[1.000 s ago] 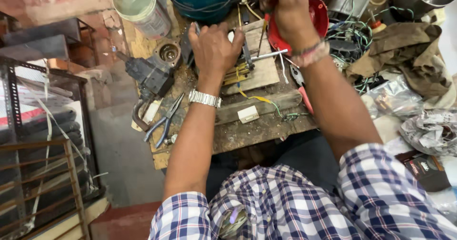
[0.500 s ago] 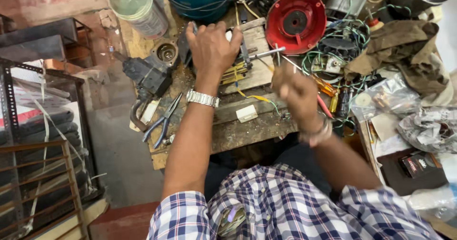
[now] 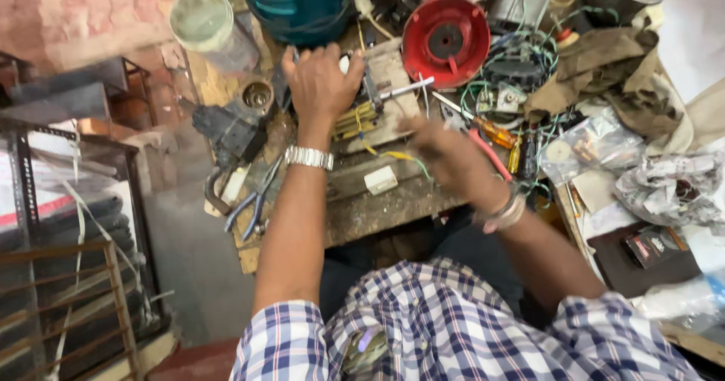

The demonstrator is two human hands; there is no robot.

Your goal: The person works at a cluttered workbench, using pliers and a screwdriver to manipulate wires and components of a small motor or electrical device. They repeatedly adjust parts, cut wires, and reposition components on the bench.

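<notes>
Step in hand: we judge that we are steadying the small assembly point(image 3: 362, 98) on the desk point(image 3: 393, 207) with one hand while the other hand comes in beside it.
Left hand point(image 3: 321, 83): it lies palm down on the assembly, the fingers point(image 3: 302, 58) curled over its far edge and pressing on it; a metal wristwatch point(image 3: 308, 157) sits on this wrist.
Right hand point(image 3: 445, 154): it is blurred, low over the desk, just right of the assembly and near the yellow wires point(image 3: 393, 154). We cannot tell if its fingers are spread or pinching something.
Where the thing is: the assembly rests on a pale wooden block point(image 3: 389, 86) at the middle of the desk, below the teal drum point(image 3: 298, 7) and left of the red round cover point(image 3: 445, 40).
Long axis: a thin metal rod point(image 3: 404, 89) sticks out of the assembly; it lies nearly flat, its axis running from lower left to upper right, and its free end points toward the red round cover.
Next move: in our judgement it calls for a firm left-hand hold and a careful right-hand approach, because the wires and the orange-handled screwdriver point(image 3: 495, 132) lie close.
Around: blue-handled pliers point(image 3: 253, 200) lie at the left edge, and a brown cloth point(image 3: 604, 71) lies to the right.
</notes>
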